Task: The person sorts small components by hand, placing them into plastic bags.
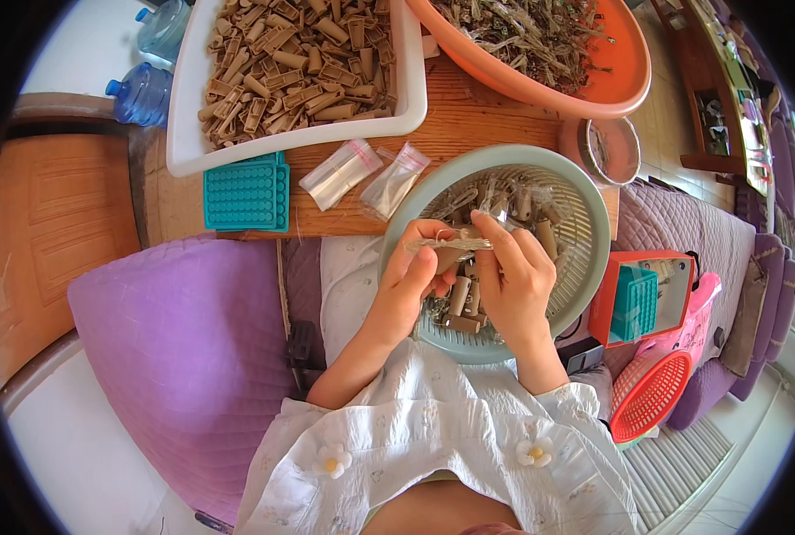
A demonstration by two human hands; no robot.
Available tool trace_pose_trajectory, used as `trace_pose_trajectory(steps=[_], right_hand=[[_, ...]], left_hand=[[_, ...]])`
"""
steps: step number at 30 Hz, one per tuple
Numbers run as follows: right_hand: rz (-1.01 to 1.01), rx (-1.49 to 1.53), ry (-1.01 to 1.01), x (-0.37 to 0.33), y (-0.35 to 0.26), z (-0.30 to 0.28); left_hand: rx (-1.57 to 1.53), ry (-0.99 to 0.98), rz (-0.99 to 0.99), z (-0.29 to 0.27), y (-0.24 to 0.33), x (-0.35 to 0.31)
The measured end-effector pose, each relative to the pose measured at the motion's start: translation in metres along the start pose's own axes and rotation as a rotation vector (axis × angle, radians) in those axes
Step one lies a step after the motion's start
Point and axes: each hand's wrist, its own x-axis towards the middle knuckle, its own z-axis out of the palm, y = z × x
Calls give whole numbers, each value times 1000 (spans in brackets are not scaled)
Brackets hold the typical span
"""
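Both my hands are over a grey-green basket (406,209) on my lap side of the table. My left hand (406,272) is closed round a tan plastic piece (447,259), with a bundle of pale cords (455,242) lying across it. At the bundle's right end, the thumb and fingers of my right hand (518,276) pinch the cords. Below them in the basket lie several tan plastic pieces (461,323) and clear plastic wrapping (502,214). My fingers partly hide the held piece.
A white tray (415,94) of tan pieces and an orange basin (629,76) of corded bundles stand at the back. Small clear bags (339,174) and teal trays (246,196) lie nearer. At right are a red box (601,303) and a red basket (651,392).
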Motion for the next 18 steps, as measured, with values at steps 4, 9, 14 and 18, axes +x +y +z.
trace_pose_trajectory(steps=[4, 9, 14, 18], right_hand=[[-15, 17, -12, 0, -2, 2], [73, 184, -2, 0, -5, 4], [289, 776, -101, -4, -1, 2], [222, 1049, -182, -5, 6, -11]], left_hand=[[-225, -21, 15, 0, -3, 3], [-478, 60, -161, -5, 0, 4], [-553, 75, -105, -6, -3, 3], [-596, 175, -31, 3, 3, 2]])
